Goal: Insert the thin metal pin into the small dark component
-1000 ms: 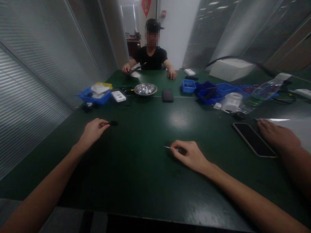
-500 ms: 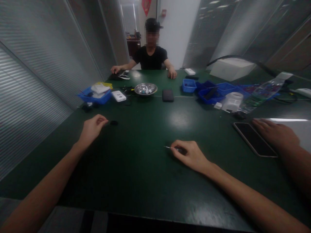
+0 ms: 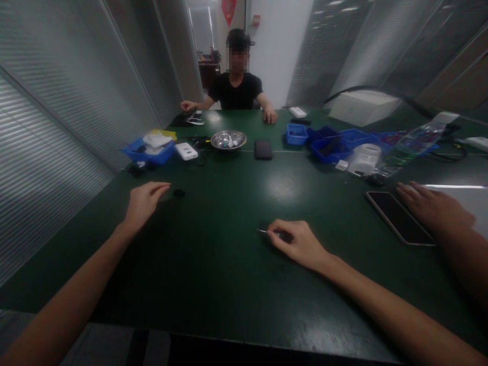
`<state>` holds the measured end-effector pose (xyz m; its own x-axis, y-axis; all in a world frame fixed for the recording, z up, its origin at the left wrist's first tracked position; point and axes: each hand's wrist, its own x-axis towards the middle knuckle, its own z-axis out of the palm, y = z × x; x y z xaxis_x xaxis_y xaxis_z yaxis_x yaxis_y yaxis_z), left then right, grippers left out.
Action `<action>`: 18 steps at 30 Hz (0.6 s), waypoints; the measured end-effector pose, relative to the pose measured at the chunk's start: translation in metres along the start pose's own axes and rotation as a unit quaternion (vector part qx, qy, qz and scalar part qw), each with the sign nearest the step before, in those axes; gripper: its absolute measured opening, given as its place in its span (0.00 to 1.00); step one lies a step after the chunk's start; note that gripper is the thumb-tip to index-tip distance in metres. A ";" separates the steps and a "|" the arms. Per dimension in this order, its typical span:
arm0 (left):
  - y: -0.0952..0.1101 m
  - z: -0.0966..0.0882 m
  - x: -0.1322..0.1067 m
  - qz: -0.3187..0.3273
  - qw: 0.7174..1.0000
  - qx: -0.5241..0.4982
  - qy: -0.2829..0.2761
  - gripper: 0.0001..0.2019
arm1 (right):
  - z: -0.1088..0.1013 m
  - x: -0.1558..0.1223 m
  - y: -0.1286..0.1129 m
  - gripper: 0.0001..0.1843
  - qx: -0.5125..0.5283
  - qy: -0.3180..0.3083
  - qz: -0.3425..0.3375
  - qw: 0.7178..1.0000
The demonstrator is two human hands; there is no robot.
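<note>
- At 9 o'clock from the middle of the view, the person's left hand point(image 3: 147, 201) hovers over or rests on the table, which of the two cannot be told; its thumb and fingertips are drawn close, with nothing visible between them, and whether they meet is unclear.
- Just beside those fingertips, toward their 4 o'clock, a black piece point(image 3: 179, 193) lies on the green table point(image 3: 213, 284). A careless shift of the left hand could knock it away, since the gap is narrow, and dark on dark it might be overlooked. It looks small, rounded and matt; finer detail is lost to blur.
- At 5 o'clock, a slim tool point(image 3: 262, 231) pokes out of the right hand's pinch, its tip aimed toward 9 o'clock. It could twist or slip, as it seems too thin to offer much grip. The exposed end looks bright, straight and metallic; the rest is mostly hidden by the fingers.
- At 4 o'clock, the right hand point(image 3: 297, 241) grips that tool between thumb and forefinger, the other fingers curled.
- At 3 o'clock, a phone point(image 3: 400, 218) lies dark-screened beside a co-worker's hand point(image 3: 434, 206); a sideways move of that hand could push it.
</note>
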<state>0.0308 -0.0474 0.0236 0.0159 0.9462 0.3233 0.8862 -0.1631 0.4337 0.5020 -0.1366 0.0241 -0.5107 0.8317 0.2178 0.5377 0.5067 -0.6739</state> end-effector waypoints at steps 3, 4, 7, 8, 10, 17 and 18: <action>-0.001 0.001 0.002 0.005 1.000 0.009 -0.002 0.20 | 0.000 -0.001 0.002 0.12 -0.003 -0.002 -0.001 1.000; -0.001 0.002 0.002 0.000 1.000 0.008 -0.006 0.21 | 0.001 -0.001 0.003 0.12 -0.004 -0.004 -0.001 1.000; -0.004 0.005 0.003 -0.022 0.999 0.007 -0.025 0.24 | 0.001 -0.001 0.005 0.12 -0.002 -0.003 -0.004 1.000; -0.005 0.006 0.003 -0.024 0.999 0.009 -0.032 0.24 | 0.002 -0.001 0.005 0.12 -0.002 -0.001 -0.004 1.000; -0.005 0.005 0.002 -0.022 0.999 0.011 -0.036 0.24 | 0.002 -0.001 0.005 0.12 -0.004 0.001 -0.003 1.000; 0.002 -0.002 -0.001 -0.052 0.998 -0.033 -0.021 0.23 | 0.001 0.000 0.003 0.12 0.000 -0.008 0.004 1.000; 0.003 -0.002 -0.001 -0.048 0.998 -0.032 -0.021 0.23 | 0.001 0.000 0.004 0.12 0.000 -0.007 0.002 1.000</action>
<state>0.0326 -0.0497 0.0265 -0.0471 0.9690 0.2427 0.8535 -0.0872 0.5137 0.5035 -0.1353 0.0209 -0.5177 0.8307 0.2046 0.5407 0.5030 -0.6743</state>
